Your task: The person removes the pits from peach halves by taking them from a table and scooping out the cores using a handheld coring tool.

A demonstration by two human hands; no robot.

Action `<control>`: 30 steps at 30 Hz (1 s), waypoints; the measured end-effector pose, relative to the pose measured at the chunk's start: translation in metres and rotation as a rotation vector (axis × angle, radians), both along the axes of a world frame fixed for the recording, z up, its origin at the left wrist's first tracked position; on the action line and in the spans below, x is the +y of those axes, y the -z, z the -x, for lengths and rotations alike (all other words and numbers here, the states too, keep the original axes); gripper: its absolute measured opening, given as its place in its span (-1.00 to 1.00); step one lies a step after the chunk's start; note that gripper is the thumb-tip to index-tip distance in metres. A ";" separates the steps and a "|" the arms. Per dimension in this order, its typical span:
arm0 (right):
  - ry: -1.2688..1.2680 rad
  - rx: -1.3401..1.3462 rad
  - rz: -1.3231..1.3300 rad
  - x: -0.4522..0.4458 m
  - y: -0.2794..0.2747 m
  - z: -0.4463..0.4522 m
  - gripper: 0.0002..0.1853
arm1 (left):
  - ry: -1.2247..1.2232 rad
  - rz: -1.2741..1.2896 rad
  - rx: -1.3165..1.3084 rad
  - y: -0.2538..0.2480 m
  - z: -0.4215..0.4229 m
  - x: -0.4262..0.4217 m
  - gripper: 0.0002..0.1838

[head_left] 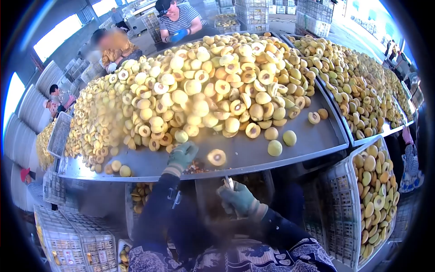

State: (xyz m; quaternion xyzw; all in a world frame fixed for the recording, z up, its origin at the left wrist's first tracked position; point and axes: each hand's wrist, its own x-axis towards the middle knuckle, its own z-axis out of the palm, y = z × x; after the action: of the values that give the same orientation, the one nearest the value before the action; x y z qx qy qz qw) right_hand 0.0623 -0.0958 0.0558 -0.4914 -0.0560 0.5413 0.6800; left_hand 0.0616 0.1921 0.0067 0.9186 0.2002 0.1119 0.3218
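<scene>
My left hand (182, 156), in a grey-green glove, reaches over the front edge of the metal table. Its fingers are stretched toward a pale yellow peach (181, 136) at the foot of the pile and seem to touch it. My right hand (240, 199), gloved alike, is closed around a short tool with a pale metal tip (229, 183), just in front of the table edge; the tool's exact kind is unclear. Between the hands, a peach half (216, 157) shows its brown hollow. Small reddish-brown bits (195, 168) lie beside my left wrist.
A large heap of peach halves (195, 86) covers much of the metal table (312, 140). A second heaped table (358, 86) adjoins on the right. Plastic crates stand around me, including a full peach crate (351, 204) at right. Several people work beyond the heap.
</scene>
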 end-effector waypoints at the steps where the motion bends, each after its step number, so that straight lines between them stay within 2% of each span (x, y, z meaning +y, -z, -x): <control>1: 0.019 0.036 -0.012 0.000 0.000 0.000 -0.86 | -0.072 0.231 0.044 0.009 -0.005 -0.004 -0.43; 4: 0.068 0.063 0.006 -0.015 0.003 0.007 -0.88 | 0.051 0.010 0.178 0.023 -0.026 -0.027 -0.25; 6: 0.113 0.026 0.030 -0.029 0.028 0.017 -0.83 | 0.051 0.066 0.242 0.012 -0.041 -0.057 -0.23; 9: 0.187 0.023 0.019 -0.052 0.034 0.021 -0.82 | 0.118 0.024 0.407 0.005 -0.055 -0.091 -0.16; 12: 0.192 0.032 0.054 -0.070 0.025 0.016 -0.86 | 0.186 0.185 0.573 -0.035 -0.058 -0.118 -0.27; 15: 0.186 -0.073 0.063 -0.074 0.017 0.011 -0.90 | 0.209 0.110 0.312 0.013 -0.051 -0.094 -0.35; 18: 0.214 0.039 0.071 -0.071 0.014 0.006 -0.90 | 0.167 0.288 0.153 0.011 -0.046 -0.088 -0.45; 19: 0.259 0.035 0.058 -0.069 0.013 0.005 -0.89 | 0.148 0.214 0.086 0.006 -0.043 -0.092 -0.51; 24: 0.419 -0.079 -0.043 -0.051 0.020 -0.004 -0.83 | 0.203 0.645 -0.178 -0.044 -0.020 -0.135 -0.62; 25: 0.534 -0.373 -0.072 -0.040 0.027 -0.006 -0.77 | 0.215 0.700 -0.207 -0.048 -0.012 -0.146 -0.65; 26: 0.518 -0.332 -0.046 -0.038 0.029 -0.004 -0.77 | 0.227 0.757 -0.235 -0.047 -0.005 -0.157 -0.67; 27: 0.501 -0.292 -0.020 -0.037 0.016 -0.004 -0.76 | 0.201 0.928 -0.254 -0.039 0.002 -0.171 -0.71; 30: 0.377 -0.155 -0.064 -0.045 -0.015 -0.005 -0.75 | -0.015 1.551 -0.401 -0.060 0.018 -0.206 -0.62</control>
State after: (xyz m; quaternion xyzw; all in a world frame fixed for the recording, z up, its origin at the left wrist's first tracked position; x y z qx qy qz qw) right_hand 0.0672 -0.1406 0.0708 -0.5114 -0.0322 0.3629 0.7783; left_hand 0.0431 -0.0143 0.0670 0.3939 0.1656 0.1058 0.8979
